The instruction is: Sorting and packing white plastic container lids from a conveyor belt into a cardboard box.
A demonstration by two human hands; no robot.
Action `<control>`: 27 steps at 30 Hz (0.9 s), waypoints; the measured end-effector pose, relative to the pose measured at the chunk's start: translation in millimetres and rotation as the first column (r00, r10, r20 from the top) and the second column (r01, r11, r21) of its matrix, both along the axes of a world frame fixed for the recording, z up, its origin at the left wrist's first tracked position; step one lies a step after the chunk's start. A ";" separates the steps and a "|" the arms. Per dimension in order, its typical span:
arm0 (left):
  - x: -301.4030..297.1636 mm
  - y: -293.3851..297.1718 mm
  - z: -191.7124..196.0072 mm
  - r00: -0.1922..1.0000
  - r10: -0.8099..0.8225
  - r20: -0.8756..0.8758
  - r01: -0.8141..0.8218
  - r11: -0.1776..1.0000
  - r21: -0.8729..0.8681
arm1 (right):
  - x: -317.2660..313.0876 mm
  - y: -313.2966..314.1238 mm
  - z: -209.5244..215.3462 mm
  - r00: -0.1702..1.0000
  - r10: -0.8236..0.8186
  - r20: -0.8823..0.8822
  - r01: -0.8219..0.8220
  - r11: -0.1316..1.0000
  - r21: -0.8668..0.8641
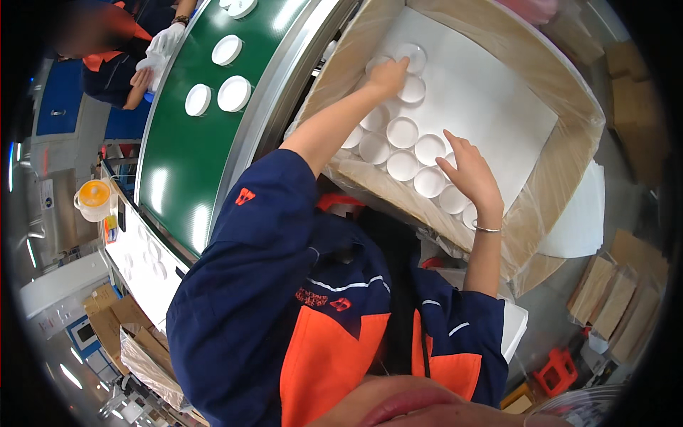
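Observation:
My left hand (386, 78) reaches to the far left corner of a carton (569, 142) lined with clear plastic film. Its fingers are bent closed at the rim of a round white container with a clear edge (414, 55); the grip is partly hidden by the hand. My right hand (469, 171) hovers over the near right part of the carton, fingers apart and holding nothing. Below and beside it, several like containers (403, 132) stand close together in staggered rows on a white sheet (484, 92).
Left of the carton runs a green conveyor belt (181, 149) with a metal side rail (260, 121), carrying several white containers (234, 94). Across it a person's gloved hand (166, 40) holds something whitish. Flat cardboard (612, 299) and a red stool (556, 371) are at the right.

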State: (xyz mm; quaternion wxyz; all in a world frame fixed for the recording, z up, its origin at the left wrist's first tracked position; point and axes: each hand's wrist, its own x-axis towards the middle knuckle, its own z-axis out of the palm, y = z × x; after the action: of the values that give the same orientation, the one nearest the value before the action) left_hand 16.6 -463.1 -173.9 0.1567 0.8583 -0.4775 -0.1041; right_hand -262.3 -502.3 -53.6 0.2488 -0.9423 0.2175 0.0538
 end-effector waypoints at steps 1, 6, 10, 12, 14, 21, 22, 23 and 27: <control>-2.3 11.4 2.7 1.000 0.015 0.008 -0.015 1.000 -0.001 | 2.2 3.6 3.1 1.000 -0.001 -0.020 0.001 1.000 0.014; -2.3 64.8 2.9 0.994 0.022 -0.104 -0.008 0.990 0.138 | 9.5 10.9 4.6 0.996 0.093 0.002 -0.093 0.994 0.061; -27.0 109.8 83.2 0.984 -0.128 -0.127 0.109 0.983 -0.150 | -0.3 -7.0 -17.5 0.996 0.062 -0.059 -0.053 0.989 0.141; -20.6 167.0 161.5 1.000 -0.029 0.000 0.026 0.905 -0.424 | -0.8 -13.1 -25.3 0.997 0.065 -0.050 -0.057 0.986 0.159; 14.7 232.1 184.5 0.960 0.234 0.150 -0.126 0.847 -0.516 | 2.1 -16.1 -26.4 0.991 0.003 -0.136 0.027 0.976 0.215; 106.8 362.6 145.4 0.758 0.608 0.236 -0.597 0.792 -0.128 | 22.7 -8.7 -35.4 0.974 0.115 -0.198 -0.052 0.953 0.297; 102.5 353.5 143.6 0.770 0.583 0.257 -0.569 0.811 -0.135 | 17.3 -13.1 -41.7 0.978 0.092 -0.190 -0.029 0.951 0.309; 105.4 355.0 133.7 0.750 0.566 0.342 -0.535 0.823 -0.190 | 15.6 -13.9 -45.2 0.980 0.078 -0.183 -0.015 0.946 0.324; 100.8 347.5 136.7 0.812 0.515 0.276 -0.467 0.856 -0.223 | 13.4 -12.5 -35.2 0.973 0.051 -0.226 0.020 0.953 0.304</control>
State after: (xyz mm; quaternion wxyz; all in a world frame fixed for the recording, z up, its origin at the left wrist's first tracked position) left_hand 117.4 -115.6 -37.2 0.1590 0.9438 -0.2647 0.1182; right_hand -248.9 -514.7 -88.8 0.3633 -0.8818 0.2266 0.1977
